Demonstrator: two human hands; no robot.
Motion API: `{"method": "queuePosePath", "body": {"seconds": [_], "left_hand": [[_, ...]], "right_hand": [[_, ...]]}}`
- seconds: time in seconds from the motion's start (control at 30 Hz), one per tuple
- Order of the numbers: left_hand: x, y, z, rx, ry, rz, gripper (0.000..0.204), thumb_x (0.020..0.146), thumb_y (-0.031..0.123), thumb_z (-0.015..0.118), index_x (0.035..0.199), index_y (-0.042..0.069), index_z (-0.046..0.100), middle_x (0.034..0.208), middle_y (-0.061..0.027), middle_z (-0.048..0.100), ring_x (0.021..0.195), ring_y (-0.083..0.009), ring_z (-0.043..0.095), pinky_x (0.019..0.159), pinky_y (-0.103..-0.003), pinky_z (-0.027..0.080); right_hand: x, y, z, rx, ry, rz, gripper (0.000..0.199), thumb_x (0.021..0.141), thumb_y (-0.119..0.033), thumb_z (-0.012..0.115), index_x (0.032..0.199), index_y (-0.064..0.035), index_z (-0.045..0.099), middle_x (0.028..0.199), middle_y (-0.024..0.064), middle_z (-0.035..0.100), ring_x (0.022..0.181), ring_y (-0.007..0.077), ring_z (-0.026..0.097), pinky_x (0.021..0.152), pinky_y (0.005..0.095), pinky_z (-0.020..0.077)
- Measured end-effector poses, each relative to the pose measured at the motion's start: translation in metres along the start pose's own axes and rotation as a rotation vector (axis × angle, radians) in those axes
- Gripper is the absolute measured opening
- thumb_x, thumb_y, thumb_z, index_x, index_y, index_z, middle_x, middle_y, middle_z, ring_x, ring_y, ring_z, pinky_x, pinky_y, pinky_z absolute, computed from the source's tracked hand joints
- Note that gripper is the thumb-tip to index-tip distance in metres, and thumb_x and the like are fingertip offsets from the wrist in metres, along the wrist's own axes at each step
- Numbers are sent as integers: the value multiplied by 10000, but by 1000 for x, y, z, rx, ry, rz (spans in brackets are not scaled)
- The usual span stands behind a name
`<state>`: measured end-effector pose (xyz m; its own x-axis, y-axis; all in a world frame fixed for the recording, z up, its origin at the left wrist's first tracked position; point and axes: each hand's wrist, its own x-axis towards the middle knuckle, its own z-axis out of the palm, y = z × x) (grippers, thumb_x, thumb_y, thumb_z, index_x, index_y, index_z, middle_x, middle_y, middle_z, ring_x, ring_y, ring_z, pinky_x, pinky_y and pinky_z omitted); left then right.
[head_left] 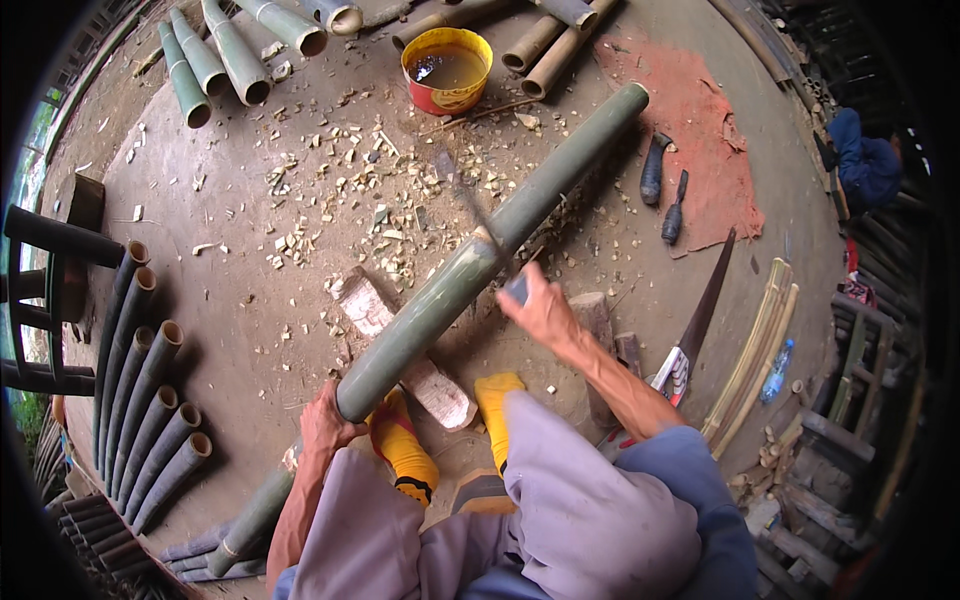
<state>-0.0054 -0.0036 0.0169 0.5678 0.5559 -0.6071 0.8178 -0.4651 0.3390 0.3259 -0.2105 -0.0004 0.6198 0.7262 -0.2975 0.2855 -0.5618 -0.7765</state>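
Note:
A thick green bamboo pole (430, 305) slants across the middle, from my left knee up to the right. My left hand (325, 425) is wrapped round its lower end. Below that hand another stretch of green bamboo (252, 520) runs beside my left forearm; whether it is the same pole I cannot tell. My right hand (545, 310) grips the dark handle of a chopping knife (465, 195), whose blade is smeared by motion and crosses the pole at a pale, scraped spot. A pale wooden block (440, 393) lies under the pole, between my yellow-socked feet.
Wood chips (370, 190) litter the ground. A yellow-red bucket (450, 95) of murky liquid stands beyond. At right lie a red cloth (715, 185), two dark-handled tools (673, 215), a handsaw (700, 320) and a plastic bottle (777, 370). Bamboo tubes (150, 380) line the left.

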Motion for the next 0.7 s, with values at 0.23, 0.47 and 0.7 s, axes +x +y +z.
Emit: {"method": "queuePosePath", "body": {"seconds": [0.23,0.47,0.7], "left_hand": [[8,9,-10,-100,-130,53,640,488,208,802,1063,46,572,888,-199,681,871,-403,653,767,-471,503],[-17,17,24,168,444,160,704,512,204,831,1151,63,570,988,-146,658,947,-346,641,826,-417,504],[-2,-4,11,47,99,-26,712,490,233,823,1148,114,578,1009,-144,668,948,-349,651,824,-438,519]], "right_hand": [[13,21,-28,-80,195,27,334,934,-268,600,994,9,424,692,187,631,531,229,646,396,294,547],[14,33,-27,-240,115,3,317,927,-285,591,1017,-34,421,708,204,641,560,275,671,414,346,573],[-19,18,-5,-425,-196,-278,379,900,-309,639,981,-29,397,706,189,643,573,300,676,444,357,577]]}}
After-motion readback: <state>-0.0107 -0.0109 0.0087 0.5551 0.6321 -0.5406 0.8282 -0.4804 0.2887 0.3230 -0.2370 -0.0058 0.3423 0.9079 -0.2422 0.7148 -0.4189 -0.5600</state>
